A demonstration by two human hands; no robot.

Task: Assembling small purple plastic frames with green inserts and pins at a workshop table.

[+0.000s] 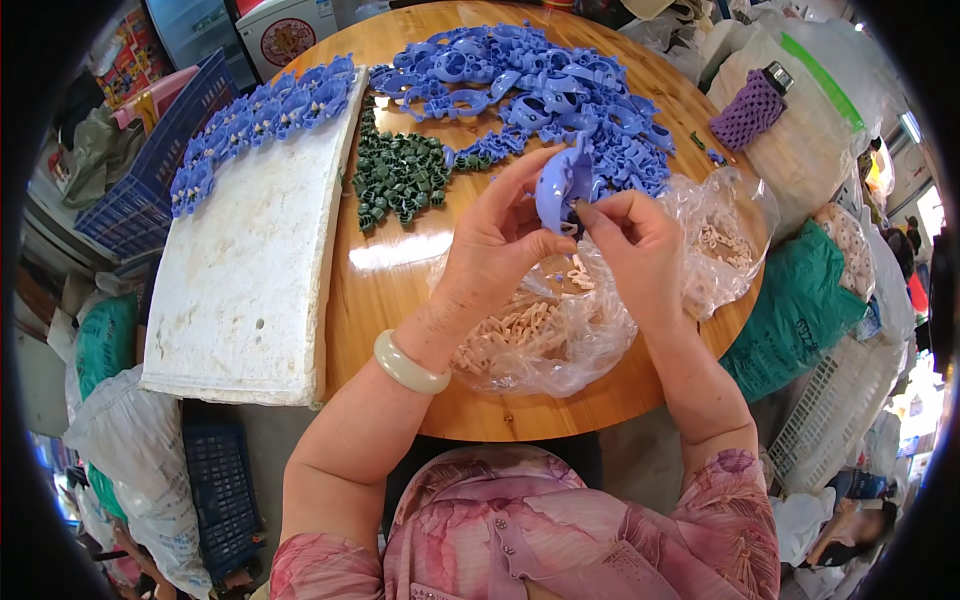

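- We find the curved, glossy blue plastic shell (562, 190) raised above the table, held between both hands in front of the large blue heap.
- Left hand (490, 235): pinching the shell between thumb and fingers from its left side.
- Right hand (640, 240): thumb and fingertips drawn together at the shell's lower right edge; we cannot tell whether they grip a small part there.
- Directly beneath the hands, we note a crumpled clear plastic bag (595, 335) of small beige pieces, partly hidden by them. A second clear bag (700, 285), also with beige pieces, lies just right of the right hand.
- Beyond, a heap of blue plastic parts (540, 85) covers the far side of the round wooden table (390, 290).
- Left of that heap we record a pile of small dark green parts (400, 170).
- A white foam board (240, 270) takes up the table's left side, rows of blue assemblies (265, 112) along its far and upper left edges.
- Off to the right stands a tilted bottle in a purple knitted cover (747, 110).
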